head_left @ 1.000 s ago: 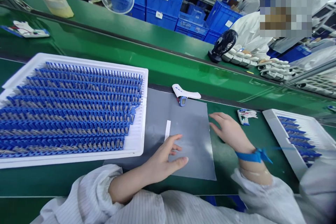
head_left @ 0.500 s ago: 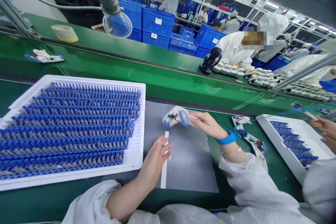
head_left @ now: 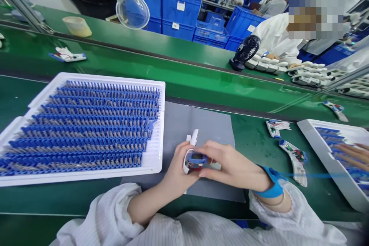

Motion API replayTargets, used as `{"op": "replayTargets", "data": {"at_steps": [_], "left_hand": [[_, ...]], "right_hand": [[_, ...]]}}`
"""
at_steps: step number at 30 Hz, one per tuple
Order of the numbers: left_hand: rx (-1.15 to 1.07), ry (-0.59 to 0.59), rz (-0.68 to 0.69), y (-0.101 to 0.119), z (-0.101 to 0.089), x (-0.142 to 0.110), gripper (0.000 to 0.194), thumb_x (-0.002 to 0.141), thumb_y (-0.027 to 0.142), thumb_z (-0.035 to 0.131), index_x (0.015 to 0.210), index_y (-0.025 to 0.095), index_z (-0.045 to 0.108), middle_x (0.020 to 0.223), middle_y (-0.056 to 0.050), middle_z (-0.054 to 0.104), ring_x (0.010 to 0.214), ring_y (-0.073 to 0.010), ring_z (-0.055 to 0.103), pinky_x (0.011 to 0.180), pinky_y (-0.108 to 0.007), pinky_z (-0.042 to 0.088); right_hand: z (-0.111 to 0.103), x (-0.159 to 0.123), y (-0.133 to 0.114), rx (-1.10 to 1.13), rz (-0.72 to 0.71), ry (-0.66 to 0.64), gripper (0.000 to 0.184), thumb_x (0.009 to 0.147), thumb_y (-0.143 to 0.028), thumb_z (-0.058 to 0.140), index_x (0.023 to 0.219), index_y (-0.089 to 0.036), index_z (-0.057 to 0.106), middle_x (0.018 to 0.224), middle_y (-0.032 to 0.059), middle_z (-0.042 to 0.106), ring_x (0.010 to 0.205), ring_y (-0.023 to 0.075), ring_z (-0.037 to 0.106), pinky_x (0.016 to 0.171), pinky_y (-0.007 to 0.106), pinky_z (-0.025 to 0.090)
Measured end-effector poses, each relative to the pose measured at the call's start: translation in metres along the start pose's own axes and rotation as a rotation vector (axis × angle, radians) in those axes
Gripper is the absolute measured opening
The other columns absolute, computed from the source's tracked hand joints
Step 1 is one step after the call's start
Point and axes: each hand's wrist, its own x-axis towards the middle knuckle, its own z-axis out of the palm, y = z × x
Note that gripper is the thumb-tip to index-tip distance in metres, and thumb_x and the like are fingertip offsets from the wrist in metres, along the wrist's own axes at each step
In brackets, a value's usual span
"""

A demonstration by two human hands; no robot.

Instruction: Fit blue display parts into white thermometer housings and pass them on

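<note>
Over the grey mat, my left hand (head_left: 179, 171) grips a white-and-blue device housing (head_left: 197, 159), a curved white shell with a blue-framed part. My right hand (head_left: 230, 163), with a blue wrist strap (head_left: 271, 184), closes its thumb and fingers on the same housing from the right. Fingers cover much of the housing. Left of my hands is a white tray (head_left: 163, 123) filled with rows of blue parts with grey metal pieces. To the right lie two open housings with visible wiring, one shorter (head_left: 277, 127) and one long and curved (head_left: 295, 161).
A second white tray (head_left: 317, 157) stands at right, with another person's blurred hand (head_left: 354, 153) over it. Beyond runs a green belt (head_left: 196, 80) carrying housings. Past it are a black fan (head_left: 245, 52), a clear funnel-shaped hood (head_left: 132, 11) and a plastic cup (head_left: 77, 27).
My right hand has brought the housing down and toward me. My left hand, earlier with spread fingers over the mat, now grips it too. The camera view has shifted.
</note>
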Motion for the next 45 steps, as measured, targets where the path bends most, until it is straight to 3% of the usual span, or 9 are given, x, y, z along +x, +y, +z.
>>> {"op": "replayTargets", "data": {"at_steps": [2,3,5,8,10,14,17,25,45], "left_hand": [[0.138,0.034,0.090,0.003,-0.002,0.000,0.048,0.066,0.023,0.069,0.108,0.020,0.047,0.133,-0.012,0.031,0.128,-0.0284,0.031,0.107,-0.044,0.025],[0.141,-0.005,0.096,0.005,-0.003,0.000,0.049,0.066,0.023,0.069,0.109,0.020,0.046,0.134,-0.012,0.031,0.127,-0.0279,0.031,0.106,-0.043,0.026],[0.013,-0.224,0.032,0.008,-0.007,0.000,0.053,0.064,0.028,0.073,0.110,0.020,0.047,0.125,-0.012,0.043,0.116,-0.0256,0.044,0.100,-0.040,0.035],[-0.405,-0.705,-0.193,0.008,-0.012,0.000,0.065,0.060,0.048,0.075,0.110,0.016,0.048,0.090,-0.007,0.061,0.082,-0.0194,0.060,0.072,-0.031,0.047],[-0.625,-0.843,-0.293,0.006,-0.013,0.000,0.074,0.056,0.058,0.072,0.109,0.013,0.048,0.074,-0.004,0.062,0.067,-0.0162,0.060,0.058,-0.024,0.045],[-0.798,-0.664,-0.340,0.001,-0.011,-0.003,0.073,0.052,0.052,0.079,0.108,0.015,0.050,0.072,-0.003,0.063,0.064,-0.0143,0.062,0.056,-0.020,0.045],[-0.844,-0.551,-0.360,0.002,-0.010,-0.004,0.068,0.053,0.049,0.080,0.106,0.017,0.052,0.071,-0.003,0.064,0.065,-0.0137,0.062,0.057,-0.020,0.046],[-0.807,-0.493,-0.384,0.005,-0.010,-0.002,0.073,0.051,0.050,0.080,0.108,0.015,0.052,0.070,-0.002,0.063,0.065,-0.0142,0.062,0.056,-0.020,0.046],[-0.769,-0.451,-0.443,0.007,-0.012,-0.003,0.074,0.051,0.050,0.080,0.109,0.016,0.050,0.072,-0.001,0.062,0.066,-0.0134,0.062,0.056,-0.019,0.046]], "right_hand": [[0.001,-0.005,-0.011,-0.140,0.051,-0.047,0.028,0.089,-0.022,0.056,0.115,-0.017,0.050,0.096,0.0061,0.052,0.068,0.0163,0.053,0.059,0.027,0.046],[0.001,-0.007,-0.014,-0.170,0.042,-0.046,0.028,0.087,-0.015,0.055,0.114,-0.016,0.051,0.097,0.0066,0.051,0.071,0.0170,0.054,0.061,0.027,0.046],[0.001,-0.010,-0.016,-0.147,-0.044,-0.046,0.028,0.084,-0.007,0.051,0.110,-0.016,0.051,0.099,0.0076,0.050,0.083,0.0193,0.053,0.070,0.030,0.046],[0.002,-0.014,-0.016,-0.013,-0.207,-0.024,0.015,0.090,-0.012,0.047,0.104,-0.017,0.051,0.096,0.0073,0.052,0.091,0.0197,0.051,0.079,0.034,0.044],[0.004,-0.015,-0.016,0.035,-0.284,0.028,0.013,0.095,-0.020,0.043,0.105,-0.017,0.051,0.098,0.0082,0.054,0.094,0.0197,0.050,0.081,0.035,0.043],[0.011,-0.017,-0.018,-0.183,-0.392,0.291,0.016,0.098,-0.024,0.044,0.105,-0.015,0.055,0.103,0.0102,0.059,0.100,0.0220,0.051,0.080,0.037,0.042],[0.015,-0.017,-0.019,-0.287,-0.433,0.386,0.012,0.096,-0.018,0.048,0.100,-0.015,0.058,0.093,0.0063,0.065,0.092,0.0186,0.056,0.075,0.035,0.040],[0.021,-0.019,-0.014,-0.305,-0.434,0.407,0.014,0.095,-0.014,0.049,0.104,-0.011,0.059,0.095,0.0096,0.066,0.097,0.0201,0.059,0.068,0.031,0.046],[0.029,-0.020,-0.010,-0.251,-0.419,0.439,0.014,0.091,-0.011,0.052,0.103,-0.009,0.059,0.099,0.0132,0.064,0.098,0.0226,0.059,0.075,0.035,0.053]]}}
